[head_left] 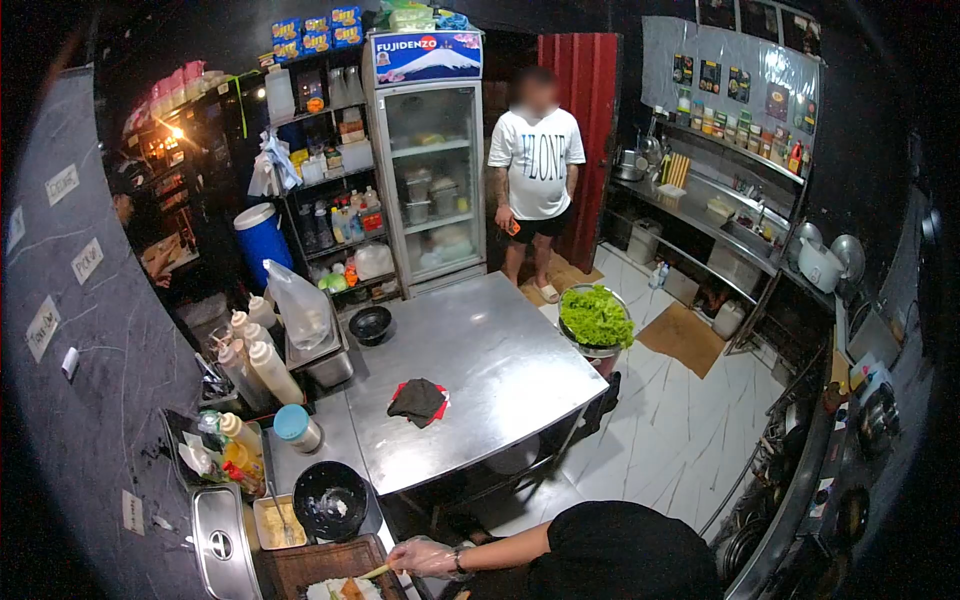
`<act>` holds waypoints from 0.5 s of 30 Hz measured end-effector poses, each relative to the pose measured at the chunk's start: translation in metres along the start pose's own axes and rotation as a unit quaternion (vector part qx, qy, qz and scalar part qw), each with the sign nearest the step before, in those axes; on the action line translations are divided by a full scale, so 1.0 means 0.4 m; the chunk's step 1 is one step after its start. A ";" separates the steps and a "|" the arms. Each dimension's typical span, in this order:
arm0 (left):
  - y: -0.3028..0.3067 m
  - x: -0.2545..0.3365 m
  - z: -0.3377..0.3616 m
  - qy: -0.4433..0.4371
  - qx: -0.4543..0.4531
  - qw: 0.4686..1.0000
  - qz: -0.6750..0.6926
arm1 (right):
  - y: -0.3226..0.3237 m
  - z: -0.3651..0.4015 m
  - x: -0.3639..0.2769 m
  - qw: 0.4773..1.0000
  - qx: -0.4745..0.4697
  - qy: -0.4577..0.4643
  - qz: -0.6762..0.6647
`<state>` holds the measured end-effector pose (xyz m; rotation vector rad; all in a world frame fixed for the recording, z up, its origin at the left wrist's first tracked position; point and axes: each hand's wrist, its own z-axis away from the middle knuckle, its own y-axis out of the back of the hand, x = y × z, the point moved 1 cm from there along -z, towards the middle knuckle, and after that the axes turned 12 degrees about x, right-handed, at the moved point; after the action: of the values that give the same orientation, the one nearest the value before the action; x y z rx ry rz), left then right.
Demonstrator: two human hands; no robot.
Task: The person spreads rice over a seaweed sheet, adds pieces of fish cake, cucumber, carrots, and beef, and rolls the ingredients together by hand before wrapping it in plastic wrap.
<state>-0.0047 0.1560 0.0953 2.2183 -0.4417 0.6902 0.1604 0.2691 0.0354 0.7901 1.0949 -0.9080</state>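
— Your right hand [425, 557], low at the counter: what is it doing?
— Gloved, it pinches a thin stick [376, 571] that points left toward the rice [345, 590] on your wooden board [300, 570]. Your left hand is out of sight.
— And around you?
— 1 black bowl [330, 498] just beyond the board, a steel table [500, 340] with a black cloth [417, 398], and 1 person [537, 160] by the fridge [428, 170].

Table [500, 350] had brushed steel top, dull sheen. Rag [417, 400] on it was matt black cloth. Cutting board [300, 570]: grainy wood. Hand [425, 557] wore thin clear plastic glove. Bowl [330, 500]: glossy black.
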 end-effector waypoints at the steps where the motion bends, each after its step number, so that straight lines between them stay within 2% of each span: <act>1: 0.000 -0.004 0.002 0.001 0.000 1.000 -0.002 | 0.002 0.003 -0.007 1.000 -0.001 0.000 0.000; 3: 0.001 -0.006 0.004 0.000 0.000 1.000 -0.005 | 0.001 0.012 -0.020 0.999 -0.004 -0.036 -0.018; 7: 0.004 -0.011 0.005 0.000 0.000 1.000 -0.009 | -0.003 0.002 0.005 0.999 -0.004 -0.043 -0.031; 9: 0.004 -0.015 0.004 0.000 0.001 1.000 -0.011 | -0.011 -0.009 0.032 0.999 0.011 0.002 -0.034; 15: 0.010 -0.025 0.007 0.002 0.005 1.000 -0.017 | -0.006 -0.008 0.016 1.000 0.007 0.012 -0.001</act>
<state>-0.0139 0.1522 0.0900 2.2280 -0.3992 0.6795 0.1582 0.2696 0.0281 0.8130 1.1114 -0.9103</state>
